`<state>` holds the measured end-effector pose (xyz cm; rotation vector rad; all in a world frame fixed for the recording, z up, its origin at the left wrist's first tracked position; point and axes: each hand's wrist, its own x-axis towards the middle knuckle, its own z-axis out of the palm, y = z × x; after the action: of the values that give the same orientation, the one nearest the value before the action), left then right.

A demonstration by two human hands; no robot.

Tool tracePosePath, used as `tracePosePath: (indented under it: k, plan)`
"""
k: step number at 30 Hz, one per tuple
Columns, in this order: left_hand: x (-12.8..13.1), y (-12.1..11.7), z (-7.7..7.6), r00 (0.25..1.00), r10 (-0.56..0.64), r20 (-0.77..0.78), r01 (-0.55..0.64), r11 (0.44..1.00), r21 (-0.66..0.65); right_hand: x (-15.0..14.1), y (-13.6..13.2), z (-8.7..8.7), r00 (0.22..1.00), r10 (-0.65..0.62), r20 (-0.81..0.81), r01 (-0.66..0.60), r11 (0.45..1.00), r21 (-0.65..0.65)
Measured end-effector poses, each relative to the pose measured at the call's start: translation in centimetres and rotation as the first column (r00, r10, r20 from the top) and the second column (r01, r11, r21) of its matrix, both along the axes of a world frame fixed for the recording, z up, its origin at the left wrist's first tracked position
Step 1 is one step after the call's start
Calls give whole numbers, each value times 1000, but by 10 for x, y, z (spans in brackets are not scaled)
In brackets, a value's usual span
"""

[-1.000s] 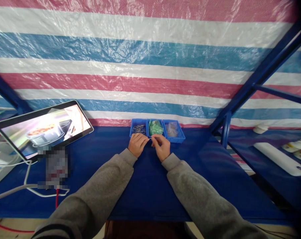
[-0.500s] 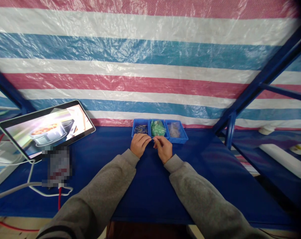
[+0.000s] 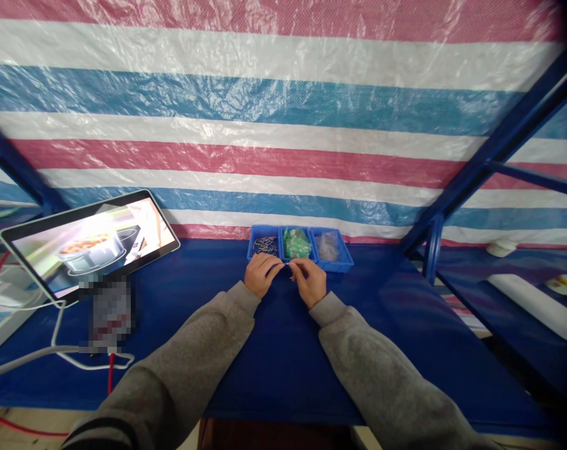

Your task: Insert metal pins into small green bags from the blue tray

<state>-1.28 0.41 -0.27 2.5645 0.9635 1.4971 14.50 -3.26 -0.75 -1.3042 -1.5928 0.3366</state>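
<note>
My left hand (image 3: 261, 274) and my right hand (image 3: 310, 282) meet in front of three joined blue bins. Fingertips of both are pinched around a tiny, thin, light-coloured piece (image 3: 286, 264) that bridges the small gap between them; its kind is too small to make out. The left bin (image 3: 254, 232) holds dark and shiny metal pieces that look like screws. In the middle bin lie green plastic pieces (image 3: 297, 242), too small to tell apart. The right bin (image 3: 342, 265) contains clear, filmy plastic (image 3: 328, 246).
A tablet (image 3: 95, 244) showing a cooking pot leans at the left, beside a blurred-out device (image 3: 112, 315) with white and red cables. Behind the blue table (image 3: 287, 362) hangs a striped sheet (image 3: 264, 162). Blue frame bars (image 3: 452, 194) and a long white object (image 3: 531, 306) are at the right.
The view has shifted slightly, so everything sits a little further right than a second ago. Both hands keep their pinch by the bins; the gap between their fingertips looks slightly wider.
</note>
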Motion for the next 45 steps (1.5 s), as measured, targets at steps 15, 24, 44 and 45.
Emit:
tracePosePath:
  k: [15, 24, 44, 45]
  plan:
    - [3, -2, 0, 978, -130, 161, 142, 988, -65, 3, 3, 0, 994, -43, 96, 31, 993, 114]
    - [4, -1, -6, 999, -19, 46, 23, 995, -95, 4, 4, 0, 994, -61, 88, 47, 986, 158]
    - [2, 4, -8, 993, 27, 113, -26, 1000, -11, 3, -2, 2, 997, 68, -26, -64, 988, 139]
    - [2, 4, -8, 993, 28, 114, -27, 1000, -12, 2, -2, 2, 997, 75, -26, -70, 988, 135]
